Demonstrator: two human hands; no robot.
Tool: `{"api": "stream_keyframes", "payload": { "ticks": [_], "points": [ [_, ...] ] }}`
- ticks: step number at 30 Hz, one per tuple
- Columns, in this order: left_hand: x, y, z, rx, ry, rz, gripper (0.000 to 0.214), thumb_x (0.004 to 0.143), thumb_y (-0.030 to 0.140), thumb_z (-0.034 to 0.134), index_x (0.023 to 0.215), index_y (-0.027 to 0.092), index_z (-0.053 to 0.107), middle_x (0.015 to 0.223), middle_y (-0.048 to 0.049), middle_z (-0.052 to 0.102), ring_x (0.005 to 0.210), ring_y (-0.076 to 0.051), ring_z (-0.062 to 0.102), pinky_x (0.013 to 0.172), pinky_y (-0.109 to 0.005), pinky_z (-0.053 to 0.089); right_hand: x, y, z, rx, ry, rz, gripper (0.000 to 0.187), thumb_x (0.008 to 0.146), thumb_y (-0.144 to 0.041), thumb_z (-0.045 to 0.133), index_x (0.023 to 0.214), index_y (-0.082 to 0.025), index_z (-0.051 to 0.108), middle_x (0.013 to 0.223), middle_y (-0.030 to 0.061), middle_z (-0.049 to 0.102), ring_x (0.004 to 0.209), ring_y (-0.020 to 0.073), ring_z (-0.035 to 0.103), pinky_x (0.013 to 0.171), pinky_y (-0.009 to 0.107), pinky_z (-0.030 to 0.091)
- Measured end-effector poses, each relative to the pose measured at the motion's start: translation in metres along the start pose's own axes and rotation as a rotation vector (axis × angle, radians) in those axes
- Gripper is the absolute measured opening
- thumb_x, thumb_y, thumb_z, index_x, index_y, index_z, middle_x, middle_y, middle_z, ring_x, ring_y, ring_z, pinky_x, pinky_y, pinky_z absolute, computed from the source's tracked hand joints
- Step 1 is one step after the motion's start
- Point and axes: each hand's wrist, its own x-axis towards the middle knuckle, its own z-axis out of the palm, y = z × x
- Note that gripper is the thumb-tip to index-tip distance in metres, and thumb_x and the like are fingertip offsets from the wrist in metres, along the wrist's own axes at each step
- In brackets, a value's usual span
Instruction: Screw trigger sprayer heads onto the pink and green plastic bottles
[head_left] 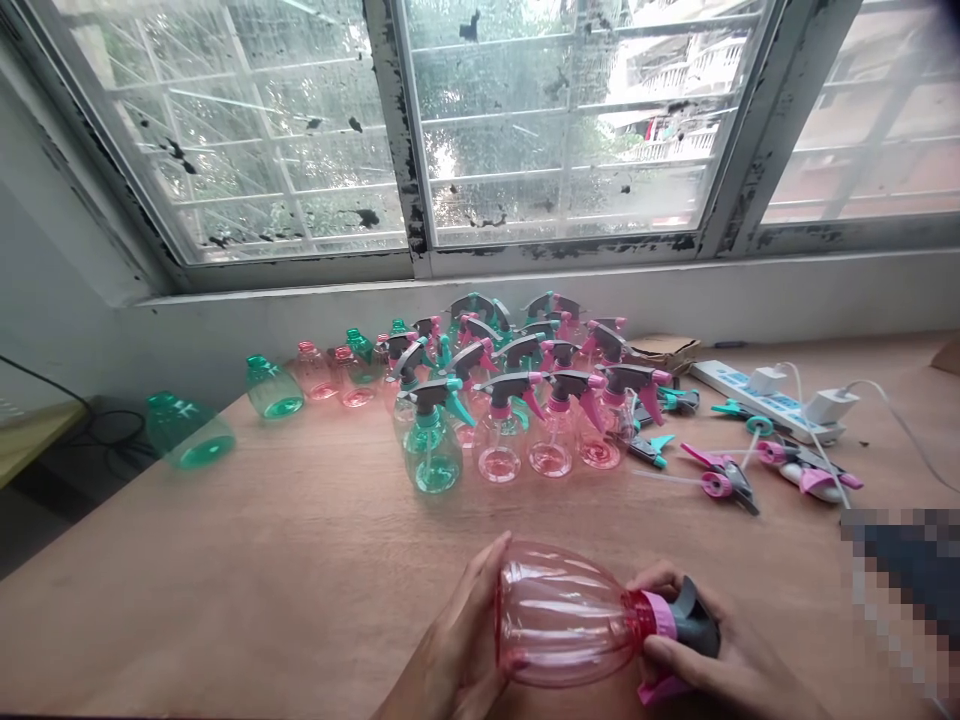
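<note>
A clear pink spray bottle (559, 612) lies on its side just above the near edge of the wooden table (262, 560). My left hand (457, 640) cups its rounded base, fingers wrapped round it. My right hand (694, 650) is closed on the grey and pink trigger head (686, 622) at the bottle's neck. The bottle points its neck to the right.
Several finished pink and green spray bottles (502, 400) stand in rows at mid table. Headless bottles, green (187, 432) and pink (315, 372), sit to the left. Loose trigger heads (724, 478) and a white power strip (765, 400) lie to the right, below the window.
</note>
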Motion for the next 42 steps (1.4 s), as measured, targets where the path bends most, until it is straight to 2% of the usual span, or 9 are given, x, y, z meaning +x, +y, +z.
{"api": "stream_keyframes", "payload": {
  "ticks": [6, 12, 16, 19, 25, 31, 34, 39, 42],
  "points": [
    [0.0, -0.006, -0.002, -0.019, -0.091, 0.01, 0.117, 0.082, 0.05, 0.08, 0.163, 0.037, -0.003, 0.171, -0.0104, 0.025, 0.156, -0.039, 0.026, 0.126, -0.056, 0.026, -0.002, -0.002, 0.003, -0.02, 0.068, 0.079, 0.048, 0.062, -0.047, 0.096, 0.092, -0.021, 0.068, 0.069, -0.0028, 0.072, 0.055, 0.017, 0.07, 0.053, 0.025, 0.059],
    [0.002, -0.006, 0.0, 0.031, -0.028, 0.037, 0.085, 0.098, 0.033, 0.061, 0.162, 0.042, 0.006, 0.171, -0.0042, 0.028, 0.153, -0.033, 0.035, 0.126, -0.049, 0.031, -0.002, -0.002, 0.005, 0.019, 0.049, 0.033, 0.047, 0.067, -0.05, 0.092, 0.094, -0.02, 0.067, 0.065, -0.0025, 0.071, 0.056, 0.0159, 0.067, 0.053, 0.024, 0.057],
    [0.0, -0.006, -0.002, 0.007, -0.054, 0.018, 0.11, 0.086, 0.048, 0.076, 0.163, 0.039, -0.003, 0.171, -0.0086, 0.027, 0.155, -0.038, 0.03, 0.126, -0.054, 0.028, -0.002, -0.001, 0.003, -0.028, 0.061, 0.075, 0.049, 0.065, -0.05, 0.093, 0.093, -0.021, 0.066, 0.068, -0.0025, 0.071, 0.056, 0.0163, 0.069, 0.055, 0.025, 0.059],
    [0.0, -0.012, -0.002, -0.016, -0.059, 0.038, 0.112, 0.083, 0.055, 0.076, 0.164, 0.034, 0.002, 0.169, -0.0126, 0.03, 0.155, -0.04, 0.029, 0.125, -0.056, 0.028, -0.003, -0.001, 0.003, -0.038, 0.078, 0.096, 0.051, 0.061, -0.048, 0.096, 0.094, -0.021, 0.066, 0.073, -0.0034, 0.069, 0.057, 0.0164, 0.07, 0.055, 0.025, 0.06],
    [0.002, -0.009, 0.004, -0.089, -0.001, 0.043, 0.076, 0.099, 0.043, 0.06, 0.161, 0.041, 0.015, 0.171, -0.0057, 0.026, 0.153, -0.034, 0.036, 0.123, -0.047, 0.036, -0.001, -0.001, 0.002, 0.006, 0.027, 0.016, 0.047, 0.069, -0.05, 0.091, 0.096, -0.019, 0.067, 0.069, -0.0008, 0.072, 0.059, 0.0158, 0.067, 0.053, 0.023, 0.057],
    [0.0, -0.005, -0.001, -0.166, -0.047, 0.001, 0.114, 0.08, 0.053, 0.081, 0.163, 0.039, 0.004, 0.17, -0.0105, 0.027, 0.153, -0.038, 0.034, 0.124, -0.05, 0.033, -0.003, 0.0, 0.001, -0.002, 0.03, 0.045, 0.047, 0.066, -0.047, 0.094, 0.094, -0.02, 0.067, 0.073, -0.0028, 0.071, 0.058, 0.0141, 0.067, 0.055, 0.023, 0.058],
    [0.0, -0.01, -0.001, -0.113, -0.058, -0.038, 0.11, 0.078, 0.049, 0.084, 0.162, 0.038, 0.014, 0.17, -0.0103, 0.029, 0.148, -0.04, 0.041, 0.121, -0.05, 0.039, -0.004, 0.0, 0.002, 0.004, 0.039, 0.074, 0.048, 0.065, -0.047, 0.094, 0.093, -0.02, 0.066, 0.073, -0.0036, 0.07, 0.057, 0.0135, 0.067, 0.055, 0.022, 0.058],
    [0.001, -0.01, 0.006, -0.216, -0.021, -0.019, 0.084, 0.096, 0.043, 0.066, 0.161, 0.043, 0.014, 0.169, -0.0093, 0.03, 0.136, -0.032, 0.058, 0.113, -0.044, 0.049, -0.003, -0.001, 0.004, 0.053, 0.013, 0.033, 0.046, 0.07, -0.047, 0.092, 0.095, -0.019, 0.065, 0.065, -0.0031, 0.07, 0.057, 0.0137, 0.066, 0.054, 0.021, 0.055],
    [0.0, -0.008, 0.005, -0.284, -0.05, -0.016, 0.108, 0.084, 0.048, 0.079, 0.162, 0.044, 0.004, 0.169, -0.0118, 0.028, 0.138, -0.036, 0.056, 0.113, -0.048, 0.048, -0.002, 0.0, 0.003, 0.055, 0.033, 0.054, 0.046, 0.068, -0.045, 0.094, 0.095, -0.02, 0.066, 0.066, -0.0031, 0.072, 0.057, 0.0137, 0.067, 0.053, 0.02, 0.055]
  ]
}}
